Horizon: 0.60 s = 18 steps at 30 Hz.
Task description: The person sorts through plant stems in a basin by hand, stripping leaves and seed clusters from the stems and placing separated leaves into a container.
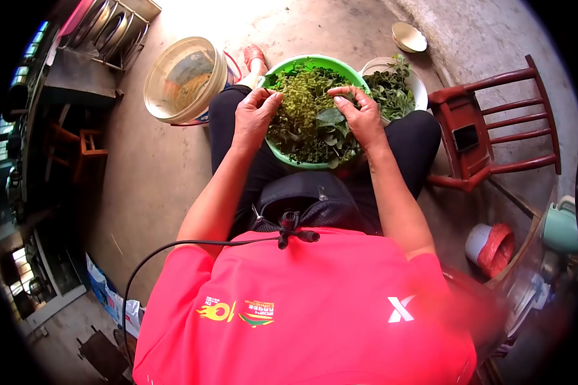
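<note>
A green basin rests between my knees, heaped with leafy greens and a yellow-green pile of small flower buds or sprigs. My left hand is over the basin's left side, thumb and fingers closed in a pinch. Over the right side, my right hand has its thumb and index finger drawn together. Whatever either pinch holds is too small to make out. The two hands are apart, with the yellow-green pile between them. Just right of the basin, a white bucket holds dark leafy stems.
A large pale bucket stands at the left. To the right is a reddish-brown wooden chair; a cream bowl lies on the floor beyond. A wooden stool is at far left. A black cable crosses my red shirt.
</note>
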Available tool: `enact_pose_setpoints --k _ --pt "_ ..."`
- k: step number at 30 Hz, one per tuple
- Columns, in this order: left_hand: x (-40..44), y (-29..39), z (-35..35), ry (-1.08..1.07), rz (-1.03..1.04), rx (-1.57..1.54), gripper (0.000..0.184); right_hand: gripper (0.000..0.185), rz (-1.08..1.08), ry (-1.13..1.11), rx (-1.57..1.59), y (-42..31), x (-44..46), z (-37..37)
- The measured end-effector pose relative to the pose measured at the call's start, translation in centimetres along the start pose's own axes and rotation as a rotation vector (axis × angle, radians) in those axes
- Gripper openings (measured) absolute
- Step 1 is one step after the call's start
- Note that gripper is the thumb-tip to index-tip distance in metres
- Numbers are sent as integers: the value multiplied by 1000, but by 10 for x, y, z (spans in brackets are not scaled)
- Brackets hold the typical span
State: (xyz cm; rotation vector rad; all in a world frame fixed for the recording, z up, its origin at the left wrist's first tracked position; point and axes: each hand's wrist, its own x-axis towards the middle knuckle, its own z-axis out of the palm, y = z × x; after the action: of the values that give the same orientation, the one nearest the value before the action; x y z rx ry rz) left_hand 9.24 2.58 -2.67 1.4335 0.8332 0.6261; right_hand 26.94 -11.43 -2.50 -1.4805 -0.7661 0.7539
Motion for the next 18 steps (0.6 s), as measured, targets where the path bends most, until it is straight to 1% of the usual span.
enact_pose_setpoints --k 2,3,5,6,7,9,10,11,13,14,15,17,18 --pt "-4 4 3 -14 -2 -5 14 18 -94 -53 8 -14 -1 3" --pt "-8 8 6 -25 -9 -10 14 28 -124 -110 -19 -7 2 3" --pt "-12 12 9 -40 -13 -18 13 38 -83 -158 -110 4 11 5" --pt "-12 12 9 -93 5 -29 12 44 -68 -189 -214 14 17 4" --pt "-12 12 10 -146 24 -40 12 44 -69 -189 -213 21 22 2" --pt "-13 15 9 -151 24 -40 12 46 68 -251 -600 32 29 1" --pt "-14 17 8 -160 18 -42 11 45 30 -206 -617 38 28 2" --pt "-15 18 7 -169 12 -44 11 45 30 -210 -615 43 27 2" --pt "-13 17 5 -170 22 -69 10 42 87 -83 -604 39 23 3" --pt "-12 16 4 -168 26 -48 10 39 -9 -15 -555 42 24 5" --pt "-12 15 3 -167 28 -26 10 39 -122 -4 -501 31 23 7" --pt "-12 15 6 -167 28 -12 10 42 -313 -87 -341 10 22 12" --pt "-11 14 7 -199 48 9 10 45 -284 -165 -393 18 28 12"
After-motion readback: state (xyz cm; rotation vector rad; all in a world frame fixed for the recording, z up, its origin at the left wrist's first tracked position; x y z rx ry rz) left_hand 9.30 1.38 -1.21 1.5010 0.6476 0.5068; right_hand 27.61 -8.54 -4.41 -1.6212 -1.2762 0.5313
